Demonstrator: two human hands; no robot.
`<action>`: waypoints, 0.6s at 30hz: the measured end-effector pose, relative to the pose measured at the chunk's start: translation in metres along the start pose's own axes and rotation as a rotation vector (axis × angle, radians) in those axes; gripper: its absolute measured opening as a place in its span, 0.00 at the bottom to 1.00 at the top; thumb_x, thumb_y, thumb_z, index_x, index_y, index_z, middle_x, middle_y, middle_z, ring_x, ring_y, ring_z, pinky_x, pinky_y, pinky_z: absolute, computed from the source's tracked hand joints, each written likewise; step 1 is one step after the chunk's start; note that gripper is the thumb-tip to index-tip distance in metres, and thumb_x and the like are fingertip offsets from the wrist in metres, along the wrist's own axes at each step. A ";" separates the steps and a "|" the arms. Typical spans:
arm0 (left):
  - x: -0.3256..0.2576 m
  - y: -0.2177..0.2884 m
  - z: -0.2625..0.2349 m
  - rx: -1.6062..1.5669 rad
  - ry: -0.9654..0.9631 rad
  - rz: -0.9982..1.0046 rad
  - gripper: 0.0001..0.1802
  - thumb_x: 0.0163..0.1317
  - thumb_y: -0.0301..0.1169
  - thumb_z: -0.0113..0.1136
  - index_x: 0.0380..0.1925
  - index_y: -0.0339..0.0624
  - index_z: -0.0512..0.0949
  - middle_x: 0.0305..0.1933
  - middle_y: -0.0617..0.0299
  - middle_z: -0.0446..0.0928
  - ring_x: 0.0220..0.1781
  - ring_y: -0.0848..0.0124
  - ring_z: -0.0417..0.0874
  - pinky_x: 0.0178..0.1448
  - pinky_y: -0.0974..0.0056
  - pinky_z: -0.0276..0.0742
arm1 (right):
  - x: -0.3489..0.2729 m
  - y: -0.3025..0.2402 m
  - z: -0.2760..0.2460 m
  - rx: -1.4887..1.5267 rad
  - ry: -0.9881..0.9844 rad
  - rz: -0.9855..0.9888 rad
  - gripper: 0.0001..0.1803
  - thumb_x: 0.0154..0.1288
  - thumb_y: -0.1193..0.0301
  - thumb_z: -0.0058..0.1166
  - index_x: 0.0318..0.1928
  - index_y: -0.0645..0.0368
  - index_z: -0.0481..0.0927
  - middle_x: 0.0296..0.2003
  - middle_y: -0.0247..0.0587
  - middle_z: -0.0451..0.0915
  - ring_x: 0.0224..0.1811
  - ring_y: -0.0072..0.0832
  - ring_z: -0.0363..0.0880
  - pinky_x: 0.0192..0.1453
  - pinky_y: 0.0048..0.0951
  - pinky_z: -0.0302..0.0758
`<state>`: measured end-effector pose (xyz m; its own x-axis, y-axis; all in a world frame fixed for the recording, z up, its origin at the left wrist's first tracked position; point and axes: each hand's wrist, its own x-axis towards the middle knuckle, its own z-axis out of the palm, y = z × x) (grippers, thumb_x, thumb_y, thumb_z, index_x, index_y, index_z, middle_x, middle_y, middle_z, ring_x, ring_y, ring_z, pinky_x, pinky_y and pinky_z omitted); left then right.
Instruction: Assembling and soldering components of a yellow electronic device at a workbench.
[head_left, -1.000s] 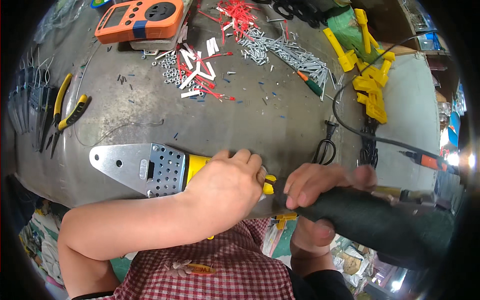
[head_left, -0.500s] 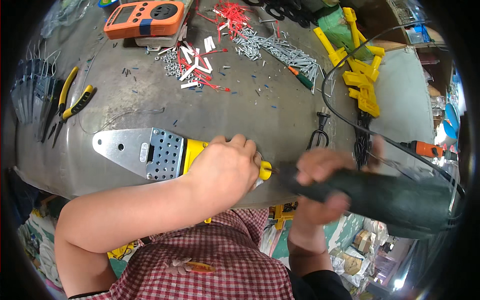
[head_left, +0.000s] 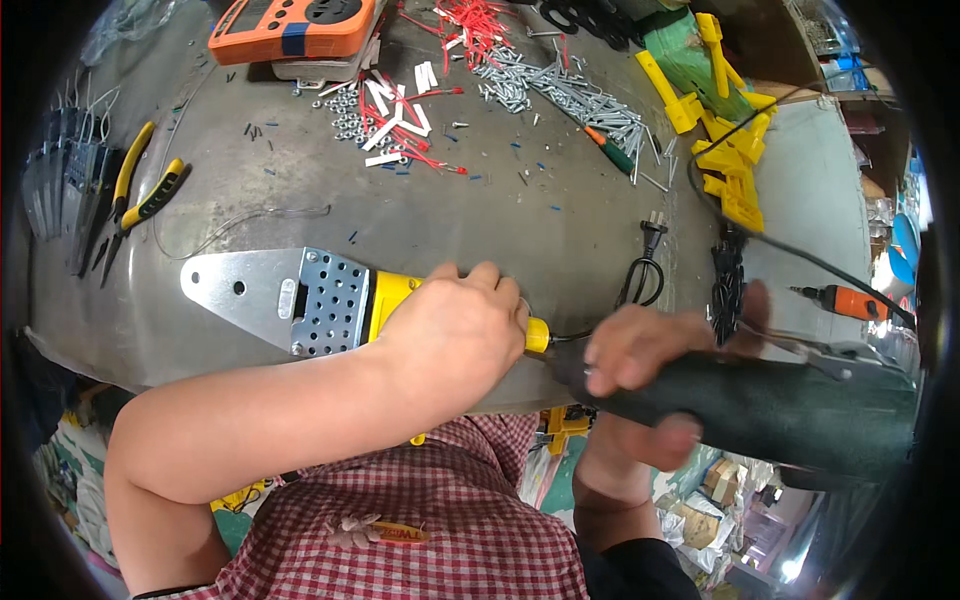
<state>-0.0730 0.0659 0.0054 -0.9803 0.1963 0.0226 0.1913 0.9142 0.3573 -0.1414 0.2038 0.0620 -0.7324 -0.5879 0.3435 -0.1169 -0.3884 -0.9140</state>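
My left hand [head_left: 452, 328] is closed around the yellow handle of a plastic pipe welding iron [head_left: 330, 303] lying across the table. Its flat, pointed metal plate and perforated guard face left, and a black cord leaves the handle's right end. A dark green power screwdriver [head_left: 790, 415] rests in my right hand [head_left: 640, 365], gripped near its narrow nose and somewhat blurred. That nose points left, close to the handle's end; whether its tip touches the handle cannot be made out. My palm hides most of the handle.
Long-nose pliers [head_left: 138, 190] lie at left beside several metal plates [head_left: 75, 190]. Screws [head_left: 570, 100], nuts and red-wired parts [head_left: 400, 120] are scattered near an orange multimeter [head_left: 290, 28]. Yellow handle shells [head_left: 735, 150], a small screwdriver [head_left: 610, 148] and a plug [head_left: 652, 235] are at right.
The power screwdriver has shifted slightly right and down with my right hand, and the black cord at the handle's end now shows. My left hand keeps its grip. The whole view has shifted slightly.
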 end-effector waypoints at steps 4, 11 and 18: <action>-0.001 0.001 -0.001 0.007 0.010 0.009 0.21 0.46 0.37 0.61 0.42 0.41 0.78 0.37 0.63 0.75 0.44 0.66 0.76 0.42 0.63 0.73 | -0.004 0.015 -0.009 -0.002 -0.016 0.048 0.45 0.50 0.59 0.69 0.64 0.50 0.56 0.27 0.40 0.77 0.30 0.34 0.76 0.35 0.34 0.73; -0.001 0.001 -0.003 0.031 -0.020 0.012 0.19 0.50 0.36 0.57 0.42 0.41 0.77 0.36 0.62 0.75 0.44 0.67 0.76 0.43 0.63 0.73 | -0.007 0.019 0.001 -0.179 -0.081 -0.017 0.46 0.54 0.49 0.63 0.66 0.53 0.53 0.25 0.38 0.75 0.21 0.31 0.73 0.29 0.32 0.72; 0.000 0.004 0.002 0.039 0.008 -0.009 0.15 0.52 0.34 0.54 0.41 0.42 0.77 0.37 0.61 0.75 0.44 0.65 0.77 0.44 0.62 0.74 | -0.017 0.024 0.005 -0.406 -0.012 -0.157 0.48 0.59 0.45 0.55 0.69 0.54 0.45 0.26 0.38 0.72 0.22 0.28 0.72 0.30 0.29 0.71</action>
<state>-0.0718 0.0699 0.0047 -0.9823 0.1852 0.0266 0.1838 0.9290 0.3212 -0.1285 0.2005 0.0351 -0.6768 -0.5533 0.4856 -0.4825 -0.1648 -0.8603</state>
